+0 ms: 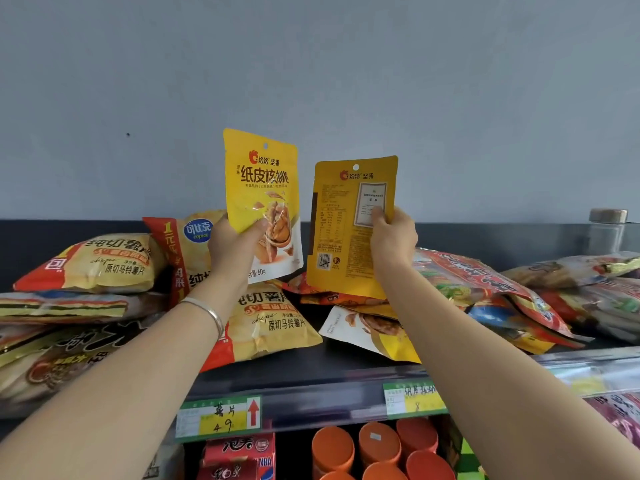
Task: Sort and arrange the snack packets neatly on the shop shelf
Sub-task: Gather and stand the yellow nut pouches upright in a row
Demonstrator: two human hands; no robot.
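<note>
My left hand [232, 247] grips a yellow walnut packet [264, 188] by its lower left side and holds it upright, front towards me. My right hand [393, 239] grips a second yellow walnut packet [346, 230] upright beside it, its printed back facing me. Both packets are lifted above the dark top shelf [304, 372]. A third walnut packet [374, 332] lies flat on the shelf under my right forearm. Yellow potato chip bags lie below my left hand [277, 323] and stacked at the left [93, 263].
A heap of red and mixed snack packets [491, 289] fills the shelf's right side. A glass jar [606, 233] stands at the far right back. Price tags [218, 417] hang on the shelf's front rail. Orange cups [377, 445] and red boxes sit on the shelf below.
</note>
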